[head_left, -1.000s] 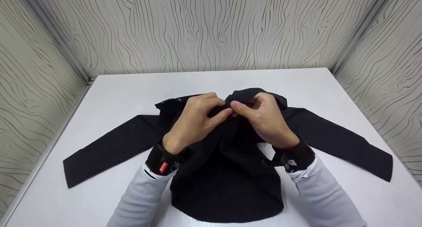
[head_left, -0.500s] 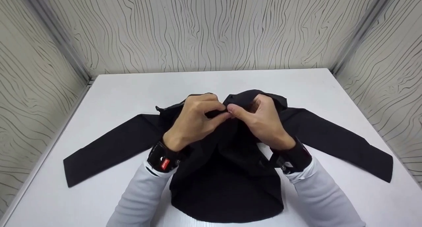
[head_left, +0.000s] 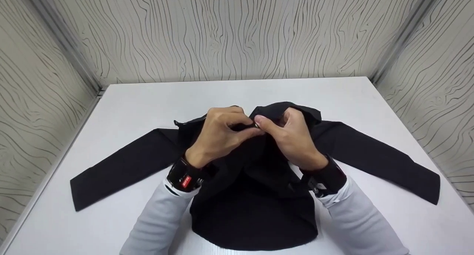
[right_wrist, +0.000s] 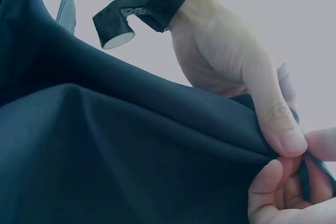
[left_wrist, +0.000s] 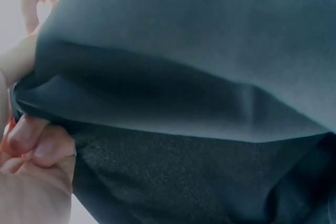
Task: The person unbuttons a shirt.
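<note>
The left hand [head_left: 218, 134] and right hand [head_left: 292, 136] meet fingertip to fingertip, each pinching the collar edge of a black long-sleeved fabric shirt [head_left: 255, 207], which lies spread, sleeves outstretched, on the white table [head_left: 148, 96].

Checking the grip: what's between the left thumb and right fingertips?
Only a pinched fold of the black shirt, in the right wrist view, between left hand and right hand.

There is one black shirt [head_left: 255, 195] on one white table [head_left: 140, 99]. The shirt has two long sleeves, one out to each side. Two hands are at the top of the shirt, the left hand [head_left: 218, 134] and the right hand [head_left: 292, 136]. Two black wrist bands sit just behind the hands.
</note>
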Demonstrator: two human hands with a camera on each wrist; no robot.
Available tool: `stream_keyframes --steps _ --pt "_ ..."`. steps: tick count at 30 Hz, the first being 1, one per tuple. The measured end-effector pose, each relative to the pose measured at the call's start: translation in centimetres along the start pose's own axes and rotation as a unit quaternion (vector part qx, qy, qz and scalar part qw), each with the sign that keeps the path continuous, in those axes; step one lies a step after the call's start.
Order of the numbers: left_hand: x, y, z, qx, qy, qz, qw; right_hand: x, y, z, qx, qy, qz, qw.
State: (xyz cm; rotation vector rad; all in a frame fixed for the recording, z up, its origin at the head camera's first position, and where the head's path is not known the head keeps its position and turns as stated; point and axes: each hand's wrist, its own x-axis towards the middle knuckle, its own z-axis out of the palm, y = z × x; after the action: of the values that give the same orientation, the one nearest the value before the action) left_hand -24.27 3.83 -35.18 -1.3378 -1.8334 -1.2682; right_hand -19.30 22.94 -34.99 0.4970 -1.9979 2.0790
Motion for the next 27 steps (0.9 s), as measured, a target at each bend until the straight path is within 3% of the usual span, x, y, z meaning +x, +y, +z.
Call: stream_keyframes --steps 10,16,19,22,25,27 --pt "-0.1 -0.2 0.1 -0.015 0.007 -0.004 0.9999 0.1 0.0 0.3 0.042 0.032 0.015 0.9985" --pt "0.2 -0.4 -1.7 -0.034 -0.040 -0.045 0.9976 0.4 -0.6 -0.2 0.123 0.024 0.002 0.9921" --pt "0.1 -0.7 -3.5 0.002 -0.077 -0.091 0.9929 0.5 -1.1 -0.7 0.166 0.035 0.014 0.9853" --pt "-0.3 -1.2 -5.1 0.086 -0.124 -0.159 0.9757 0.7 -1.4 -1.2 0.177 0.057 0.019 0.9824" --pt "-0.8 -1.4 -5.7 0.179 -0.180 -0.222 0.9415 0.8 -1.5 -1.6 0.177 0.065 0.014 0.9819" --pt "-0.9 -1.2 -5.4 0.219 -0.209 -0.239 0.9228 0.8 -1.5 -1.7 0.178 0.063 0.010 0.9820"
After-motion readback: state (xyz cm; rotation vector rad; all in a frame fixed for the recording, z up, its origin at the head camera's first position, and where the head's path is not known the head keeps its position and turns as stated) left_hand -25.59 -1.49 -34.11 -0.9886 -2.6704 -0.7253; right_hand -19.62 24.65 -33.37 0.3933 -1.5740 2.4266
